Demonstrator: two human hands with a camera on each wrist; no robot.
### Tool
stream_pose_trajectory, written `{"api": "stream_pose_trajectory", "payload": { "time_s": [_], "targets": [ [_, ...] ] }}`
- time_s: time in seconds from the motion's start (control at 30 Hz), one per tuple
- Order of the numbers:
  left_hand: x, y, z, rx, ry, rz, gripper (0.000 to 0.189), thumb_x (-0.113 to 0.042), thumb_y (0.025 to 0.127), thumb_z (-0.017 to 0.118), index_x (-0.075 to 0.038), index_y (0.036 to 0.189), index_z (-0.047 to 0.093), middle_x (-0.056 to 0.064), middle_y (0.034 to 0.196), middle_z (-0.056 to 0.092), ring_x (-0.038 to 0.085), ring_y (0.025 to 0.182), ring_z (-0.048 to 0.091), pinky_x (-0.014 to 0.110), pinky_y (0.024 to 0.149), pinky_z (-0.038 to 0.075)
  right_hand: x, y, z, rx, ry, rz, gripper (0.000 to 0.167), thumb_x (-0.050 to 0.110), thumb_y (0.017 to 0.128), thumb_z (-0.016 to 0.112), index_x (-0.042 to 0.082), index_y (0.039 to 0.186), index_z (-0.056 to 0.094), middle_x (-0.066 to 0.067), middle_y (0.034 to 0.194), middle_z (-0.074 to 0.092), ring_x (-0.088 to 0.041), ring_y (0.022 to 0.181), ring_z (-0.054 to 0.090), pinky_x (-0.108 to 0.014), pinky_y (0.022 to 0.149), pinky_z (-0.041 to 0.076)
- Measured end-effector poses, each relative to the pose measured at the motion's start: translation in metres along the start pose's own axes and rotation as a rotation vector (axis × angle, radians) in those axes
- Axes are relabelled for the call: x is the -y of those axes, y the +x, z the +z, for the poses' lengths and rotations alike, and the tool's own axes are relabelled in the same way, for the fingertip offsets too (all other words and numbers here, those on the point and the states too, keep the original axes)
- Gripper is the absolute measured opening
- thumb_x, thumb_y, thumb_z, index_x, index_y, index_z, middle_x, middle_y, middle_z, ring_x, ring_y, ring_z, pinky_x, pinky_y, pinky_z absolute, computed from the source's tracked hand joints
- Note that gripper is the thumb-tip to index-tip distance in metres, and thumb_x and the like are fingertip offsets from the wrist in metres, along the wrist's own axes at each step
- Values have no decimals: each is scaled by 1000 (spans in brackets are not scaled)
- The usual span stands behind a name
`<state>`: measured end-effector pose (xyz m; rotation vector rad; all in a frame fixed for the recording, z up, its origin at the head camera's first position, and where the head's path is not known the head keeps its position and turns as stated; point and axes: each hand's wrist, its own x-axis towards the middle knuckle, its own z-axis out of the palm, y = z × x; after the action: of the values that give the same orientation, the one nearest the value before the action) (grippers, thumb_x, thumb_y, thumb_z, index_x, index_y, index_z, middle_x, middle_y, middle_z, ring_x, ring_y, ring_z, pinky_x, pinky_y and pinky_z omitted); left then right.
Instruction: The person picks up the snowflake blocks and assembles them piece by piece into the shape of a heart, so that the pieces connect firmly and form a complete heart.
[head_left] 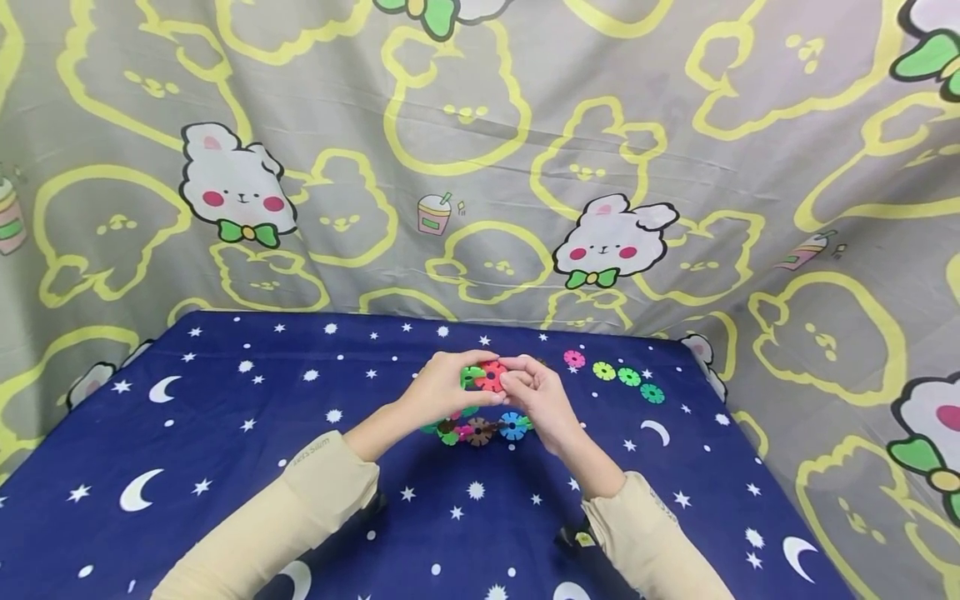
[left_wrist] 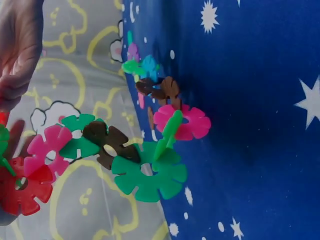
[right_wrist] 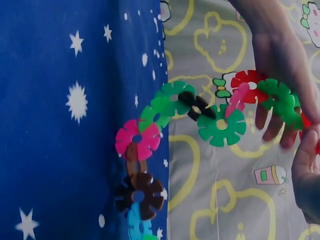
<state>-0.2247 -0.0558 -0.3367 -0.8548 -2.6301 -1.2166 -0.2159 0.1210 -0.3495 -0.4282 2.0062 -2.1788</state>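
Just above the table, both hands meet at a red notched snowflake disc point(head_left: 491, 376). My left hand point(head_left: 442, 385) pinches the end of a chain of interlocked snowflake discs beside it, with a green disc point(right_wrist: 274, 95) and another red disc point(left_wrist: 26, 189) near its fingers. My right hand point(head_left: 543, 404) pinches the right side of the upper red disc between thumb and fingers. From the left hand the chain droops through pink, green and dark brown discs point(left_wrist: 105, 142). Farther along, it curves past a brown disc point(head_left: 478, 432) and a blue disc point(head_left: 513, 426). Fingers partly hide the joint.
Right of the hands, a loose pink disc point(head_left: 573, 359), yellow disc point(head_left: 603, 371), green disc point(head_left: 628, 377) and teal disc point(head_left: 652, 393) lie in a slanting row. A dark blue cloth point(head_left: 247, 467) with moons and stars covers the table. Behind hangs a grey patterned curtain point(head_left: 337, 108).
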Motion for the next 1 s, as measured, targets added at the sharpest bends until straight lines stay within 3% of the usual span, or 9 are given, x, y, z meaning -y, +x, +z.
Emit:
{"api": "stream_pose_trajectory", "payload": {
  "time_s": [0.1,0.2,0.27,0.6,0.83,1.0],
  "targets": [
    [0,0,-1,-11,-10,-5,53,-32,75,74,-7,119,59,0,65,59,7,47,44,20,47,39,-2,2,-6,12,-61,-6,33,6,93,49,-11,121,45,8,76,64,-5,66,59,-20,65,50],
    [1,1,-2,-27,-7,-16,50,-30,76,74,-6,118,60,-2,59,56,7,40,34,20,44,33,-4,8,-18,-3,-137,-18,35,8,92,51,-10,122,46,3,76,63,-7,66,59,-22,65,51],
    [1,1,-3,-32,-6,-24,49,-29,76,74,-7,117,61,-5,64,58,5,40,34,20,44,33,-8,14,-30,-32,-164,-15,36,8,92,52,-11,122,46,2,76,63,-8,66,59,-22,65,51],
    [-1,-3,-11,23,6,-53,49,-28,76,73,-7,119,60,-7,47,42,7,36,26,20,41,26,-28,34,-109,-266,-241,87,42,10,93,51,-12,126,41,10,70,60,-3,62,56,-19,61,48],
    [0,-4,-11,38,0,-30,49,-30,77,72,-8,119,60,-8,53,48,6,37,30,20,42,29,-42,27,-165,-448,-317,197,46,14,93,51,-10,130,38,13,67,59,1,59,55,-19,61,48],
    [1,-6,-9,49,6,-17,48,-30,77,72,-8,119,60,-8,50,47,6,37,31,21,43,30,-51,14,-192,-609,-410,249,48,16,91,53,-12,127,41,12,62,58,2,58,52,-17,58,45]
  ]
}}
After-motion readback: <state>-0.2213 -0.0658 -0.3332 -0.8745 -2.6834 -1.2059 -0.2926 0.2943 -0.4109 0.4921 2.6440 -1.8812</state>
